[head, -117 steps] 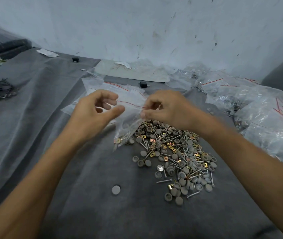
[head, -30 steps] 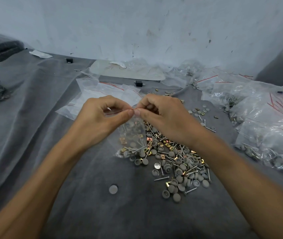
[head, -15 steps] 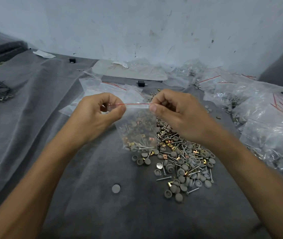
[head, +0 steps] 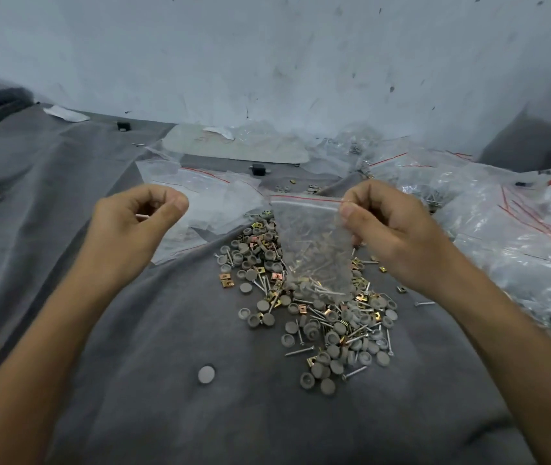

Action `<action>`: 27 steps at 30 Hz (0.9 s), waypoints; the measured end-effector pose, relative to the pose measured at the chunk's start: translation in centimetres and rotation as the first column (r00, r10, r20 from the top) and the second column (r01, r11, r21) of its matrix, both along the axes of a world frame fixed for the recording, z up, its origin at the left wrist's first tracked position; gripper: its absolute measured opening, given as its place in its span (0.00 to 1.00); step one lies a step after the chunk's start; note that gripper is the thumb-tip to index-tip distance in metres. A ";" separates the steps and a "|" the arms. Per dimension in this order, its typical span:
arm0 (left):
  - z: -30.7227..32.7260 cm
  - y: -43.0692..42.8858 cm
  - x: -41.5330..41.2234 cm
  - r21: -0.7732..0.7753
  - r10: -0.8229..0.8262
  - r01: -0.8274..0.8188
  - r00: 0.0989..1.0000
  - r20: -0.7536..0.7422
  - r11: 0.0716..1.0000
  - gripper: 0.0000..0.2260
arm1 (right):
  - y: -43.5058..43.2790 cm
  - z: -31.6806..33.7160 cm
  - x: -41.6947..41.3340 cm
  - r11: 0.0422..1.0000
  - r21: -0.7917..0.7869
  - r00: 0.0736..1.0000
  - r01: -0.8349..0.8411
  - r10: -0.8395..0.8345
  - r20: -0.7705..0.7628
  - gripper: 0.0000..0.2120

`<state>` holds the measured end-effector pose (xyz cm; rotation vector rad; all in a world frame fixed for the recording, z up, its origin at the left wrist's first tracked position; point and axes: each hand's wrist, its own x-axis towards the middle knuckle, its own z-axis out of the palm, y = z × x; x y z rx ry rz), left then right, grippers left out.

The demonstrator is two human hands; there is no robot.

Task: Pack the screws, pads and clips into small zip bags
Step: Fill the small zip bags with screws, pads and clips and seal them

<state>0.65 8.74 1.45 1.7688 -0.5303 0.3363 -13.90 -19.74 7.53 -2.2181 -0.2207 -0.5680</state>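
Nearest on the grey cloth (head: 116, 414) lies one stray pad (head: 206, 374), well apart from the rest. Beyond it spreads the pile (head: 329, 325) of loose screws, grey pads and brass-coloured clips, a good deal of it yet to be packed. Above the pile's far part hangs a small zip bag (head: 314, 250), its lower half weighted with screws, pads and clips. The right hand (head: 391, 229) holds it by the top right corner, thumb and forefinger pinching just under the red zip line while the other fingers curl behind. The left hand (head: 133, 226) is clear of the bag, off to its left, with fingers curled and thumb tip close to the forefinger. A pale sliver shows in the hollow, but whether anything is held there I cannot tell. The zip line runs straight and flat, so the seal looks pressed home, and this bag is likely at the finishing step. Behind the left hand lie the flat empty bags (head: 213, 199), and at the far right, against the wall (head: 267, 62), is the heap of filled bags (head: 519, 236). The next move probably calls for carrying this bag right to that heap, then peeling a single empty one off the slippery stack — a fingertip job — and opening its mouth for a fresh lot.
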 end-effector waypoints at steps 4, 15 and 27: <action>-0.2 -0.4 0.3 -0.019 -0.032 0.032 0.999 0.000 0.999 0.03 | -0.4 -0.1 -0.5 0.995 -0.088 0.998 0.055 -0.054 0.013 0.08; -1.8 0.5 1.8 -0.006 0.001 -0.001 1.000 -0.012 1.000 0.10 | -5.0 0.8 -3.4 0.947 0.191 0.956 0.259 -0.279 0.086 0.07; -6.8 1.6 7.6 0.062 0.061 -0.054 0.992 -0.108 0.997 0.23 | -22.6 -5.4 -6.7 0.177 0.673 0.583 0.719 -0.679 -0.445 0.26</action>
